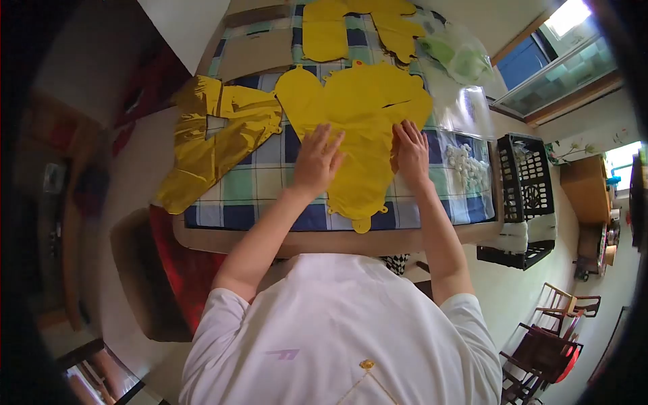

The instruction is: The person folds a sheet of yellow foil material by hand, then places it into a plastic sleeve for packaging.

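Note:
A flat yellow sheet [361, 148] with rounded lobes and small tabs along its edge, which looks like a deflated foil balloon, lies on the plaid tablecloth [256, 152]. My left hand [317, 162] rests on its left side, fingers stretched out. My right hand [410, 155] lies at its right edge, fingers extended and slightly bent, thumb partly hidden. A short dark slit or crease shows on the sheet's upper right. To the left, a shiny gold foil piece [223, 138] with a rectangular opening hangs partly over the table's front edge.
More yellow flat pieces [325, 34] lie at the back, beside brown cardboard [253, 54]. Clear plastic bags [466, 111] and a heap of small white pieces [466, 165] sit on the right. A black crate [525, 179] stands right of the table; chairs [547, 344] are farther off.

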A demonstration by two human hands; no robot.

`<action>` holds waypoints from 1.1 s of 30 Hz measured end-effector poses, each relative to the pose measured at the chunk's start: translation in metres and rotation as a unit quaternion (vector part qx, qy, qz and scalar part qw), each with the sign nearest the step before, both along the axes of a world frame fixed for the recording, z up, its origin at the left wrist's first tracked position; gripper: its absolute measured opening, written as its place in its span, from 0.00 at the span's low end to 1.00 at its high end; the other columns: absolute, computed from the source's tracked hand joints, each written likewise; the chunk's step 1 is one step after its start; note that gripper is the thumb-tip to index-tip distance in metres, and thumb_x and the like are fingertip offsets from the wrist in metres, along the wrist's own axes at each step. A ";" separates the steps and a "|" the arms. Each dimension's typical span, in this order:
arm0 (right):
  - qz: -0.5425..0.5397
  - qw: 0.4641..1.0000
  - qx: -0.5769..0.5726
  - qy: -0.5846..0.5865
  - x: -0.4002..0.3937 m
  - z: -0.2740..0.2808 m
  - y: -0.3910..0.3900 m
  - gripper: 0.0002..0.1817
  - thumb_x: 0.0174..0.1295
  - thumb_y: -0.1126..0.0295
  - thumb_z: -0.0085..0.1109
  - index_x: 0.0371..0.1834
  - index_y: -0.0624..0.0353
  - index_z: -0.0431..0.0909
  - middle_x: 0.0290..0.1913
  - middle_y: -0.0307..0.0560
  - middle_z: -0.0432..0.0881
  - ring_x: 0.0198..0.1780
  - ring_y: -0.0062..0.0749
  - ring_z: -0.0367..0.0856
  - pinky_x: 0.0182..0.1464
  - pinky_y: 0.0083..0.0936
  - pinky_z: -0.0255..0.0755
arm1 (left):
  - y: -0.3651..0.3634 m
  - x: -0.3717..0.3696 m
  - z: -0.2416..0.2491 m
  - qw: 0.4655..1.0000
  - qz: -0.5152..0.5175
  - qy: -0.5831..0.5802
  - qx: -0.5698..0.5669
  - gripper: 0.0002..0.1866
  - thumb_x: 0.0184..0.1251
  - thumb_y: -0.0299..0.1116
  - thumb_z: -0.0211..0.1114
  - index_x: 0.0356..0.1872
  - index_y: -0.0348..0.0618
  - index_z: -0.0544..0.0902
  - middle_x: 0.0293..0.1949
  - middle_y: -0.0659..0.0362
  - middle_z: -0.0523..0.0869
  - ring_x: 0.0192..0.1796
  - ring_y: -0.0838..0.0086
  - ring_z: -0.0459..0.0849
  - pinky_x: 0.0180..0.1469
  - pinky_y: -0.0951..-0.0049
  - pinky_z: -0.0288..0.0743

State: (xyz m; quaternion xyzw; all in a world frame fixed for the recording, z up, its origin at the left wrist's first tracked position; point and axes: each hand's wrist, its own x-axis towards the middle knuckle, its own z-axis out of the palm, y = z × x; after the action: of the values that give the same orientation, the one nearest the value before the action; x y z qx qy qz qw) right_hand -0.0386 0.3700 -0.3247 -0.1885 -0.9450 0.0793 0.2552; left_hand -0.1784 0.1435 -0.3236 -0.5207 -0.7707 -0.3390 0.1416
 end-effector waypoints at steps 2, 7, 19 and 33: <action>-0.007 1.000 -0.001 0.003 -0.001 -0.004 0.001 0.23 0.60 0.72 0.51 0.61 0.51 0.73 0.66 0.51 0.70 0.69 0.47 0.65 0.69 0.50 0.55 | 0.006 0.013 0.005 0.997 -0.029 0.001 -0.075 0.24 0.69 0.43 0.57 0.65 0.51 0.71 0.68 0.48 0.66 0.71 0.53 0.62 0.68 0.46 0.58; -0.009 1.000 -0.001 0.004 -0.001 0.004 -0.003 0.20 0.62 0.71 0.51 0.58 0.52 0.75 0.63 0.50 0.73 0.67 0.45 0.68 0.68 0.49 0.56 | 0.015 0.031 0.020 0.979 -0.118 0.002 -0.169 0.26 0.67 0.46 0.58 0.65 0.51 0.72 0.70 0.49 0.63 0.73 0.57 0.58 0.71 0.47 0.52; -0.172 0.975 -0.108 0.089 0.000 0.002 0.002 0.20 0.58 0.71 0.58 0.56 0.52 0.74 0.44 0.48 0.78 0.50 0.46 0.74 0.51 0.43 0.66 | 0.016 0.030 0.023 0.968 -0.128 -0.022 -0.213 0.30 0.67 0.50 0.57 0.69 0.57 0.67 0.73 0.52 0.59 0.75 0.59 0.55 0.73 0.48 0.47; -0.041 0.999 0.014 -0.003 0.005 0.002 -0.007 0.19 0.65 0.74 0.47 0.59 0.56 0.75 0.65 0.52 0.70 0.67 0.46 0.64 0.70 0.37 0.56 | 0.014 0.030 0.021 0.968 -0.126 -0.058 -0.211 0.29 0.66 0.49 0.58 0.66 0.52 0.69 0.72 0.51 0.61 0.75 0.59 0.55 0.74 0.49 0.46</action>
State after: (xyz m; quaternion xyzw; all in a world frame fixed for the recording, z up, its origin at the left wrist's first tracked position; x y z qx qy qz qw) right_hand -0.0339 0.3629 -0.3231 -0.2236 -0.9382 0.0554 0.2582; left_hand -0.1480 0.1577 -0.3029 -0.6112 -0.7598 -0.2134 -0.0598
